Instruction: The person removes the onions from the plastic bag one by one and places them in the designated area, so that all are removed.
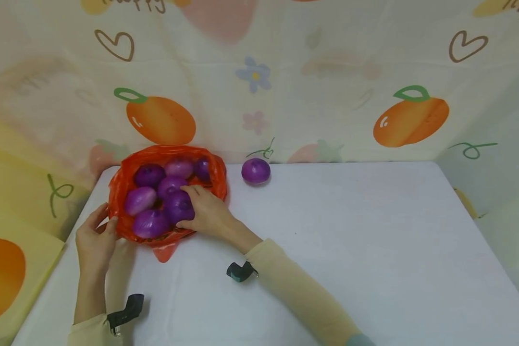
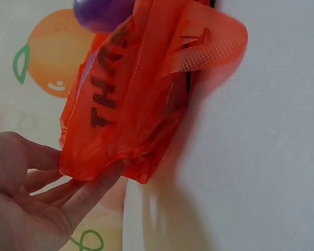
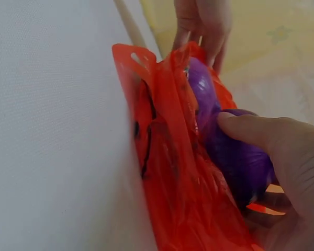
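Note:
A red plastic bag [image 1: 220, 180] stands wide open at the table's left, with several purple onions [image 1: 140, 201] inside. My left hand [image 1: 96, 242] holds the bag's left side; in the left wrist view its fingers [image 2: 91, 196] lie against the red plastic [image 2: 141, 120], which bears dark print. Over the bag's right side reaches my right hand [image 1: 212, 214], its thumb and fingers around one onion [image 1: 178, 207] among the others. In the right wrist view the thumb presses on that onion [image 3: 238, 157], and part of the fingers is hidden behind it.
One more purple onion [image 1: 256, 171] sits alone on the white table [image 1: 350, 240], right of the bag near the back edge. Behind the table hangs a fruit-printed cloth [image 1: 320, 105]. Dark wrist-camera mounts [image 1: 127, 310] stick out from both sleeves.

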{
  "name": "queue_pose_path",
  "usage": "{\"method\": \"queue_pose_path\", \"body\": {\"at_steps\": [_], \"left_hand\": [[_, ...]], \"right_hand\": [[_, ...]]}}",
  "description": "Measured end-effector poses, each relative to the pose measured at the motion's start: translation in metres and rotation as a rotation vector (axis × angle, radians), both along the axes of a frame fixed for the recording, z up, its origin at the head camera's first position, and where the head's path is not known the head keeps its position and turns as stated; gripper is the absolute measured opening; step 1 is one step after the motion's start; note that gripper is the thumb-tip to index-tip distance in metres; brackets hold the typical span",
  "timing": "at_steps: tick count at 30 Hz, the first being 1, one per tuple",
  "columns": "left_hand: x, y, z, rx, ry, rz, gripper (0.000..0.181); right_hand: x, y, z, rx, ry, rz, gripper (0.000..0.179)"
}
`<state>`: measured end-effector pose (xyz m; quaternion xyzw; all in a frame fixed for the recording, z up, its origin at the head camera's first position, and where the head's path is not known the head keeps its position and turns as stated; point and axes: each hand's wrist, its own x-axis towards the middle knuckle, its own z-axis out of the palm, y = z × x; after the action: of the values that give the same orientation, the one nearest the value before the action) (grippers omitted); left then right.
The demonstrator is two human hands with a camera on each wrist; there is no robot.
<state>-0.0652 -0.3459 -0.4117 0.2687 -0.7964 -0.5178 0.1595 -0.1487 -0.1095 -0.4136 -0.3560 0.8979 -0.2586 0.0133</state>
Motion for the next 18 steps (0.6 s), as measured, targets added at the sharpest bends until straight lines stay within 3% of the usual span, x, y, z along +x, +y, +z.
{"method": "queue_pose_path", "body": {"at_steps": [4, 10, 13, 18], "left_hand": [[0.001, -0.002, 0.002, -0.013, 0.003, -0.004, 0.049], [0.001, -0.001, 0.005, 0.121, 0.087, 0.017, 0.051], [0.001, -0.001, 0.005, 0.153, 0.111, 0.012, 0.051], [0.002, -0.002, 0.004, 0.134, 0.093, 0.008, 0.048]], "right_hand": [[0.001, 0.006, 0.009, -0.06, -0.012, 0.023, 0.082], [-0.001, 0.028, 0.025, -0.079, 0.026, 0.03, 0.079], [-0.007, 0.046, 0.031, -0.065, 0.056, 0.012, 0.079], [-0.019, 0.079, 0.038, -0.112, 0.013, -0.064, 0.08]]}}
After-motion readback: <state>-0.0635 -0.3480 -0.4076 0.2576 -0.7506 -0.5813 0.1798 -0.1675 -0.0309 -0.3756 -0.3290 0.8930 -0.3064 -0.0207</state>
